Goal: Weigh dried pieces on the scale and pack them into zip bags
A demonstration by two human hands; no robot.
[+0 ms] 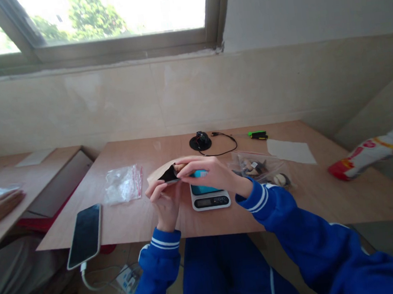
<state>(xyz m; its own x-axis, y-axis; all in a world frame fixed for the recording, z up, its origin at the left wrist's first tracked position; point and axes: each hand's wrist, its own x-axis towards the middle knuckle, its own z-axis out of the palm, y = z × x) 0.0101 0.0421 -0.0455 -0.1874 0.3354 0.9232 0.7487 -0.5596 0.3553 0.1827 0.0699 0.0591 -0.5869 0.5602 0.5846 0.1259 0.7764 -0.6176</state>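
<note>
Above the table, both of my hands grip a tan paper pouch [157, 172] whose dark inside shows through its parted mouth. My left hand [165, 201] pinches the near edge from below. Across the top reaches my right hand [204, 168], its fingers closed at the pouch's right side; a small brownish thing shows by those fingertips, too small to name. Under my right hand stands a white digital scale [211, 200] with a blue top, partly covered. To its right lies a clear zip bag [260, 166] with brown and dark pieces inside.
Clear plastic bags [122, 184] lie at left, and a phone [85, 236] with a cable overhangs the front edge. Behind are a black round-based device [200, 141], a green-black screwdriver [257, 135] and white paper [290, 151]. A bottle [369, 154] stands right. Another person's hand [1, 208] rests far left.
</note>
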